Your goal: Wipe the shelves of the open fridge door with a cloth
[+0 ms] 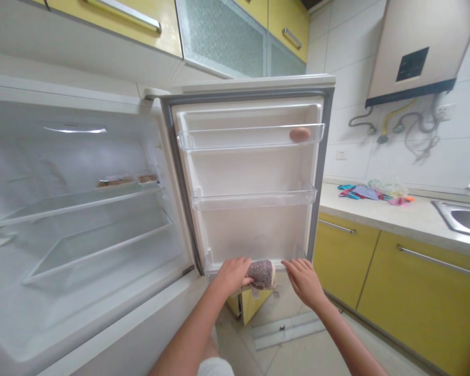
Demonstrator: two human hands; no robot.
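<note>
My left hand (236,275) is closed on a short, thick brownish-purple piece (261,274) with a pale cut end facing right. That piece is held at the lowest shelf of the open fridge door (250,230). To its right, my right hand (301,277) reaches over the same shelf's edge, its fingers stretched out and apart from the piece. A brown egg (300,135) lies in the door's top clear shelf (235,138). The middle door shelf (254,199) holds nothing visible.
The fridge interior (74,209) on the left has glass shelves with brown items (117,181) at the back. On the right, colourful cloths or bags (368,192) lie on the counter (411,211) beside a sink (466,216). A water heater (419,47) hangs above.
</note>
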